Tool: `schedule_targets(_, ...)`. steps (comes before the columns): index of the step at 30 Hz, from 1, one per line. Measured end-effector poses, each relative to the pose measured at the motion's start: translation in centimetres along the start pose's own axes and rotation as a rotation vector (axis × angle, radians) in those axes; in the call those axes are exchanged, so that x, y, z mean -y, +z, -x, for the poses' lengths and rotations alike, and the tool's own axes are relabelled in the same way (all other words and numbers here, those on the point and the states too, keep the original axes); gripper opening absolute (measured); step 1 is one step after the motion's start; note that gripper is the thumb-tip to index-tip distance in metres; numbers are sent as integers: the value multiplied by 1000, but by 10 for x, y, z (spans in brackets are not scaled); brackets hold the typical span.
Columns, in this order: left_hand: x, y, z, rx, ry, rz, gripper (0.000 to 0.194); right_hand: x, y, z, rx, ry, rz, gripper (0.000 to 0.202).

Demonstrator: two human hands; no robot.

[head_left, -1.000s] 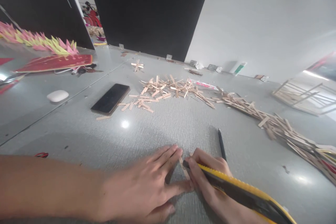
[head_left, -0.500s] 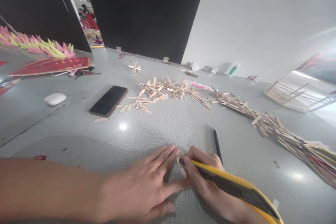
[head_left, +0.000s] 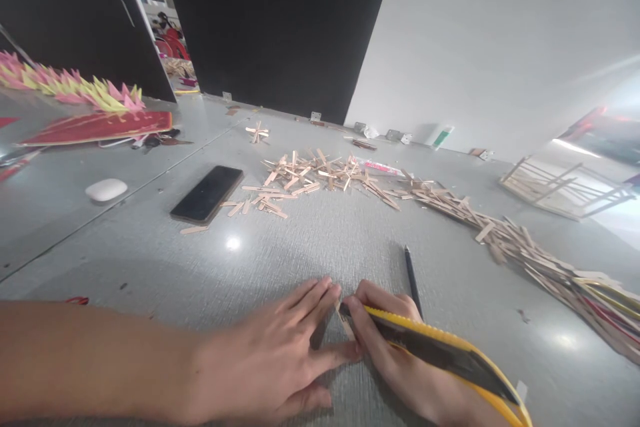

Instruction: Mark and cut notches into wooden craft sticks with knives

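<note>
Against a grey textured tabletop (head_left: 280, 247), bracketing a small wooden stick (head_left: 346, 325) between the left hand's (head_left: 275, 353) spread index finger and its three bunched far fingers, and pinching a yellow-and-black utility knife (head_left: 440, 347) in the fingers of the right hand (head_left: 395, 340), its front end at the stick. Hard to make out at the blade, partly covered at the stick's ends, cut off at the knife's rear, and hidden behind the right fingers at the dark pen's (head_left: 412, 277) near end.
</note>
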State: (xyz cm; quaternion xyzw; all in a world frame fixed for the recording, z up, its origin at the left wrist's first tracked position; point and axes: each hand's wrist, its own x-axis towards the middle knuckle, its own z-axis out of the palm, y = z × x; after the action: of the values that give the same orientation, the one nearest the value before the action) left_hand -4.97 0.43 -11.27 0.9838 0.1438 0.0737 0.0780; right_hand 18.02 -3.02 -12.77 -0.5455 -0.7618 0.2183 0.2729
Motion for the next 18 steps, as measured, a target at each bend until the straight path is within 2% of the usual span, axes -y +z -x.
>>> schedule_targets(3,1,-1,0,-19,5,-12,68,0,4,0,-48,-42,8,35)
schedule_targets(14,-3,0,-4,-40,15,-112,50,-1,3,3,28,-91,-2,33)
schedule_targets(18,-3,1,-5,-38,22,-155,51,-2,3,3,42,-74,-7,34)
